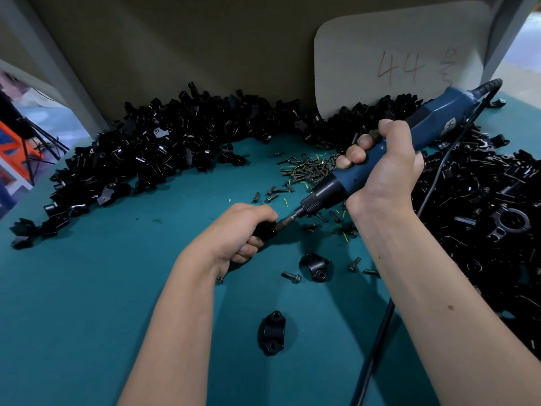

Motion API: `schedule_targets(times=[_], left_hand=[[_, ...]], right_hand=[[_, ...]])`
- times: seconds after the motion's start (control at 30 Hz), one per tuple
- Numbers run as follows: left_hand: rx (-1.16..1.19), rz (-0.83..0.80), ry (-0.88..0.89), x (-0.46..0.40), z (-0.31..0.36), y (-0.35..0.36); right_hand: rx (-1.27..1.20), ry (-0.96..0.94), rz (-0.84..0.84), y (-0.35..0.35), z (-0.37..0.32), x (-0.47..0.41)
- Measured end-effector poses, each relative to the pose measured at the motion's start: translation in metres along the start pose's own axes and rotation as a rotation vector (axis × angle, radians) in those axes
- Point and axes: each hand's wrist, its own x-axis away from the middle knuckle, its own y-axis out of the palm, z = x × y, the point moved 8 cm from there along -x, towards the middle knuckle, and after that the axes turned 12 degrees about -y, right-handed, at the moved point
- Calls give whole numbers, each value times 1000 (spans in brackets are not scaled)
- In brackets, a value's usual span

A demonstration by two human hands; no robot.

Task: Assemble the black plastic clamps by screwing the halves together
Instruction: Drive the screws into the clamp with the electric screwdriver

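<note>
Black plastic clamp (pixel 265 230): your left hand (pixel 237 230) clenches it steady while your right hand (pixel 383 168) grasps the blue electric screwdriver (pixel 380 159), bit aligned.

One head-worn view looks forward and down, close over the teal tabletop (pixel 87 288).

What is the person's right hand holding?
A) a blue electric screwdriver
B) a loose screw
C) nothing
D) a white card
A: the right hand grips the blue electric screwdriver, whose bit points down at the black clamp held in the left hand.
</note>
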Motion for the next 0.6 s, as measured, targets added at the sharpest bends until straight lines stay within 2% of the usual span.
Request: schedule_targets(times=[0.17,0.43,0.53,0.6], left_hand=[[21,-45,-33,-4,-4,2],[29,27,63,-4,5,4],[75,-21,152,-1,9,3],[171,-68,213,1,11,0]], right_hand=[[-7,-18,-50,6,-4,-1],[-1,-62,-33,6,-13,-1],[-58,27,-53,8,-10,-1],[-163,100,4,4,-6,-3]])
